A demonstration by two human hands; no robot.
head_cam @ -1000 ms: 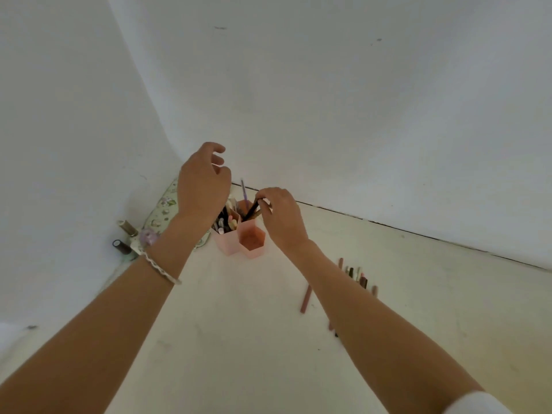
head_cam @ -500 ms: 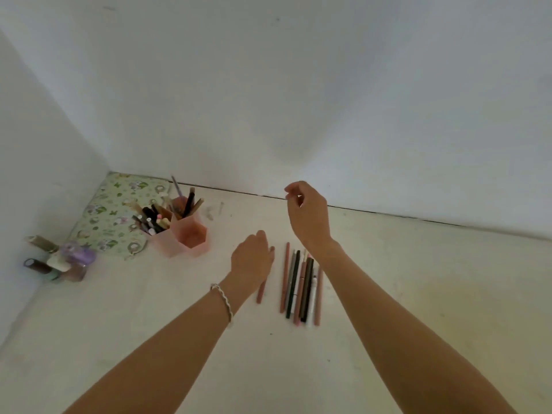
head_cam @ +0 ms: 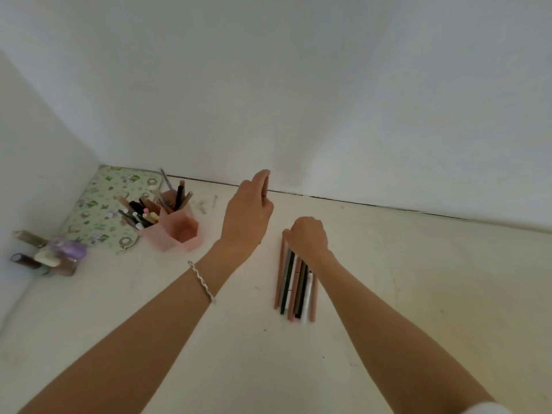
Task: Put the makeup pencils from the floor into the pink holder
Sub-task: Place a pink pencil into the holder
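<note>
On the floor, my right hand [head_cam: 307, 237] has dropped onto the makeup pencils [head_cam: 295, 286], fingers closing on their tops; my left hand [head_cam: 248, 218] now pinches one pencil [head_cam: 265, 186], bound for the pink holder [head_cam: 179, 227]

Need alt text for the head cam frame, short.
A person's right hand presses on the far ends of a row of makeup pencils lying on the pale floor, while the left hand lifts one pinkish pencil. At left stands a pink hexagonal holder part-filled with pencils.
</note>
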